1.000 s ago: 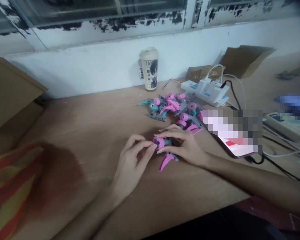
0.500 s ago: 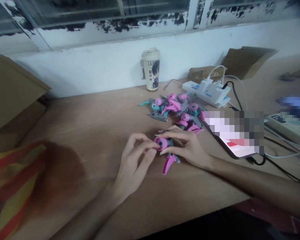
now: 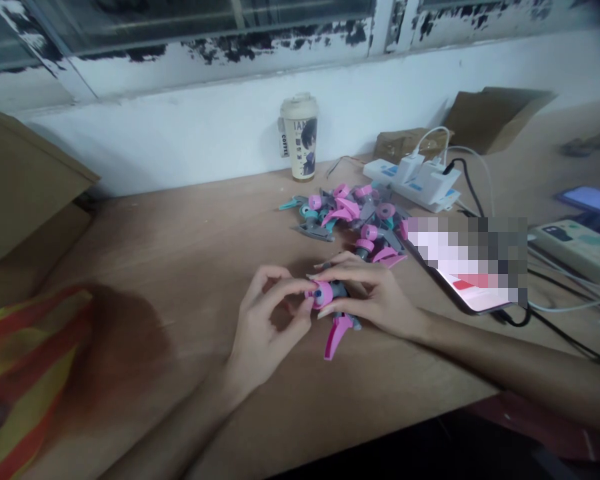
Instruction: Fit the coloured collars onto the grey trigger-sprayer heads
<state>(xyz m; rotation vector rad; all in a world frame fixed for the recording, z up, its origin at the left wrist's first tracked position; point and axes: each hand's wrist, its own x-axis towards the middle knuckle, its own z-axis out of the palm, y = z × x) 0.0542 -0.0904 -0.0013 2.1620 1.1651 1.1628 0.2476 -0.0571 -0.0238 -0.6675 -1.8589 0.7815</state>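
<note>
Over the desk (image 3: 180,253), left hand (image 3: 267,323) and right hand (image 3: 383,300) pinch a pink trigger sprayer (image 3: 331,297). Light fingertip grip might slip.

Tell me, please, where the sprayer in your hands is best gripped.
Take the sprayer by its grey body, from the right, as the right hand does. The nozzle points left, pinched by the left hand, and the pink trigger juts toward you, so only that side is free.
</note>
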